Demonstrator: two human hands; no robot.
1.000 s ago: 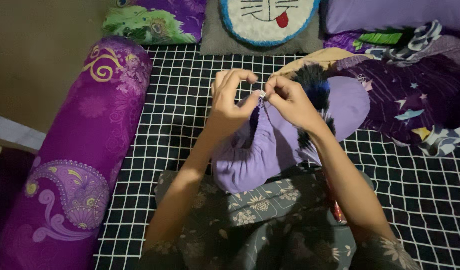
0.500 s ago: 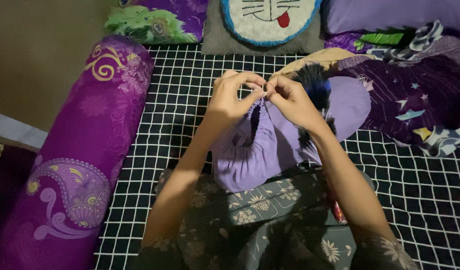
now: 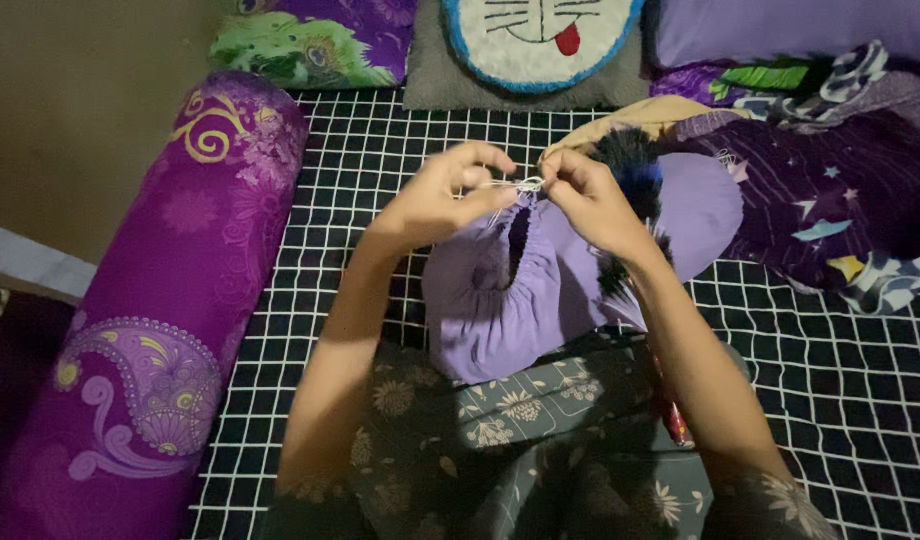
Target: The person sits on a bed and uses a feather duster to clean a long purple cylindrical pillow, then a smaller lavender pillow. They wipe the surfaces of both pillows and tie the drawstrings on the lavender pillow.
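So from the head cam I'm looking down at a lap with a lilac elastic-edged cover (image 3: pixel 500 300) bunched over it, sitting on the black-and-white grid sheet (image 3: pixel 380 150); both hands are up at the top edge of that cover, right by the dark opening in the gathered hem; the left hand (image 3: pixel 435 200) has thumb and forefinger pinched on a thin pale thread (image 3: pixel 515 184), the other fingers loosely curled above it; the right hand (image 3: pixel 585 200) is pinched shut on the other end of the thread, right where it meets the fabric, and I can't tell if there's a needle in there, too small to make out; the two pinches are near each other with the thread drawn between them; the cloth looks soft, light and floppy to me, so it'll sag and slide unless held at the stiffer gathered hem, and I'd guess that elastic edge is the spot to grab; the thread is fine and probably snaps or slips easily, so a fingertip pinch close to the fabric makes sense; there's a dark blue fluffy thing (image 3: pixel 630 170) just behind the right hand, a big purple bolster (image 3: pixel 170 280) off to the left, and a round cat-face cushion (image 3: pixel 535 40) at the top.
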